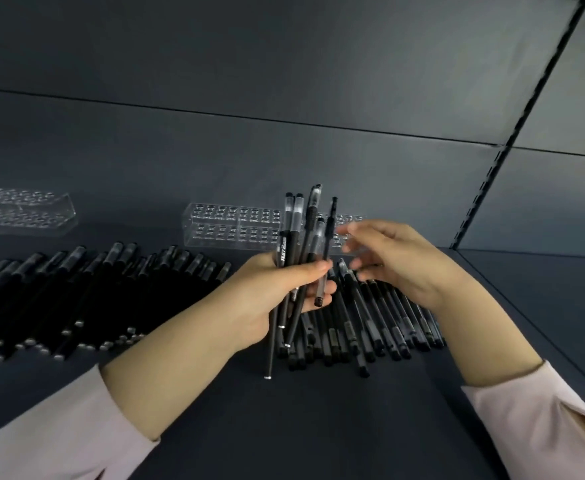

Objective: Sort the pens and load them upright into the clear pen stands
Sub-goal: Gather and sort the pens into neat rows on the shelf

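My left hand (273, 292) grips a bundle of black pens (299, 230) upright, just before the clear pen stand (235, 226). My right hand (398, 258), blurred with fingers loosely spread, hovers before the stand's right end.

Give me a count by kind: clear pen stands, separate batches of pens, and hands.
Clear pen stands: 2, the left stand and the centre stand
Pen batches: 3, the left row, the right pile and the bundle in the left hand
Hands: 2, counting the right hand
Total: 7
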Demonstrator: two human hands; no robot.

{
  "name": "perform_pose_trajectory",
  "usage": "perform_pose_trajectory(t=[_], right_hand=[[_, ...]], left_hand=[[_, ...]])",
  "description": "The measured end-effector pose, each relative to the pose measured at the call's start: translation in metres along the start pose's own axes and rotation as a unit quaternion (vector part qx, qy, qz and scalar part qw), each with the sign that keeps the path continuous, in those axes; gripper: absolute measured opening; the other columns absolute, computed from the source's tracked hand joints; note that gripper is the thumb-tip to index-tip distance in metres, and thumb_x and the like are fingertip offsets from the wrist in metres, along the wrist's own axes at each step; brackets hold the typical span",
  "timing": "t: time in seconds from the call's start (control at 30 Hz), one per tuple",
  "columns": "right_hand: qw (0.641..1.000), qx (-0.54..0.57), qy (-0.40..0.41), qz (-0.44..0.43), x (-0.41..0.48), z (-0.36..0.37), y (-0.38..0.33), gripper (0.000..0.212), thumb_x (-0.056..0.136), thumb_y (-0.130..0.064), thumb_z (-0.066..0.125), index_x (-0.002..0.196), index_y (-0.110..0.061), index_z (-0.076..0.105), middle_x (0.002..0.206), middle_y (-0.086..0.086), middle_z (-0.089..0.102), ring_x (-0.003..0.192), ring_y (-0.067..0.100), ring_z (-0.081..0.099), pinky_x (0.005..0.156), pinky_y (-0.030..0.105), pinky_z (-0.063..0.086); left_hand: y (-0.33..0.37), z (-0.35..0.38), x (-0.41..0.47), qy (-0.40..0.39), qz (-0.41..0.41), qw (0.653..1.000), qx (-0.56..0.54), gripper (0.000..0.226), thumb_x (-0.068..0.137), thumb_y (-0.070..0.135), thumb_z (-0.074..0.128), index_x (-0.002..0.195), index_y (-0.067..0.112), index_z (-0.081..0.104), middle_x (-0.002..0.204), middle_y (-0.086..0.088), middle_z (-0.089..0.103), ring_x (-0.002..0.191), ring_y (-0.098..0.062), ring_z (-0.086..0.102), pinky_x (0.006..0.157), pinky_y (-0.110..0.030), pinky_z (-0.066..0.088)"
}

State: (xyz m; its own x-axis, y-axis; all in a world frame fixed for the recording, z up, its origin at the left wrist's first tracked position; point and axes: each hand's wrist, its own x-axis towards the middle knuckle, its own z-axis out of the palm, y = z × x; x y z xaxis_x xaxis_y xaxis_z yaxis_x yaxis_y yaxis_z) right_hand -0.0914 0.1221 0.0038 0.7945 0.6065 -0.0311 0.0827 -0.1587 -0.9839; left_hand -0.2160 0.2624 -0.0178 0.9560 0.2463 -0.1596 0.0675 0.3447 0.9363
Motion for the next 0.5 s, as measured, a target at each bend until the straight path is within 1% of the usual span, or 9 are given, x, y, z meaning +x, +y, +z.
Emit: perform_pose_trajectory(t=[0.03,0.13,0.2,0.27,0.33,0.37,0.43,0.5], right_hand=[[0.999,0.041,-0.017,-0.003,-0.001,0.004,-0.001,0.021,0.094,-0.025,0.059,0.106,-0.009,0.066,0.088,0.006,0.064,0.064,0.011,0.058,0.057,0.021,0.052],[0.994,0.088,-0.066,-0.020,-0.002,0.013,0.000,0.010,0.092,-0.018,0.061,0.091,-0.011,0.067,0.079,0.003,0.067,0.066,0.011,0.060,0.060,0.021,0.053],[0.989,0.127,-0.071,-0.025,0.000,0.017,0.002,0.008,0.091,-0.014,0.062,0.086,-0.011,0.067,0.074,0.000,0.068,0.066,0.010,0.061,0.062,0.020,0.053],[0.986,0.159,-0.044,-0.029,0.003,0.017,0.002,0.009,0.092,-0.012,0.060,0.095,-0.007,0.067,0.075,0.001,0.070,0.069,0.011,0.063,0.062,0.019,0.053],[0.982,0.187,0.007,-0.032,0.006,0.012,0.000,0.020,0.092,-0.008,0.059,0.111,-0.008,0.062,0.074,0.002,0.070,0.071,0.013,0.062,0.060,0.018,0.053],[0.980,0.194,0.028,-0.034,0.007,0.005,-0.002,0.027,0.091,-0.007,0.060,0.118,-0.013,0.058,0.074,0.003,0.070,0.069,0.013,0.062,0.058,0.019,0.052],[0.985,0.165,0.038,-0.034,0.005,-0.009,-0.005,0.040,0.090,-0.005,0.061,0.125,-0.023,0.052,0.075,0.005,0.070,0.067,0.012,0.062,0.056,0.019,0.052],[0.997,0.074,0.021,-0.020,0.001,-0.020,-0.006,0.049,0.089,-0.005,0.062,0.131,-0.026,0.048,0.082,0.009,0.070,0.065,0.011,0.061,0.056,0.019,0.052]], left_hand=[[-0.001,0.001,0.000,-0.007,-0.003,1.000,0.008,0.022,0.084,0.009,0.072,0.104,0.000,0.071,0.084,-0.011,0.075,0.082,-0.022,0.075,0.065,-0.027,0.059],[-0.003,0.002,0.000,-0.015,-0.006,1.000,0.017,0.020,0.085,0.009,0.072,0.104,0.003,0.071,0.087,-0.012,0.076,0.085,-0.024,0.075,0.067,-0.029,0.061],[-0.003,0.002,0.000,-0.018,-0.004,1.000,0.010,0.019,0.086,0.009,0.071,0.104,0.003,0.070,0.088,-0.013,0.076,0.085,-0.024,0.075,0.066,-0.029,0.060],[-0.002,0.001,0.000,-0.014,-0.001,1.000,-0.004,0.019,0.087,0.008,0.069,0.105,0.002,0.069,0.090,-0.014,0.076,0.085,-0.024,0.075,0.065,-0.027,0.060],[-0.001,0.000,0.001,-0.004,-0.006,0.999,-0.031,0.019,0.088,0.007,0.068,0.104,-0.001,0.067,0.090,-0.015,0.076,0.083,-0.025,0.075,0.062,-0.026,0.059],[-0.001,0.000,0.001,-0.002,-0.008,0.999,-0.042,0.018,0.089,0.007,0.067,0.104,-0.002,0.066,0.091,-0.015,0.076,0.083,-0.025,0.075,0.061,-0.025,0.059],[-0.001,0.000,0.002,-0.005,-0.007,0.998,-0.054,0.017,0.092,0.007,0.063,0.106,-0.002,0.063,0.092,-0.016,0.076,0.084,-0.026,0.075,0.062,-0.026,0.060],[-0.002,-0.001,0.002,-0.008,-0.007,0.998,-0.064,0.018,0.094,0.006,0.060,0.109,-0.003,0.061,0.094,-0.018,0.075,0.085,-0.027,0.075,0.063,-0.028,0.061]])
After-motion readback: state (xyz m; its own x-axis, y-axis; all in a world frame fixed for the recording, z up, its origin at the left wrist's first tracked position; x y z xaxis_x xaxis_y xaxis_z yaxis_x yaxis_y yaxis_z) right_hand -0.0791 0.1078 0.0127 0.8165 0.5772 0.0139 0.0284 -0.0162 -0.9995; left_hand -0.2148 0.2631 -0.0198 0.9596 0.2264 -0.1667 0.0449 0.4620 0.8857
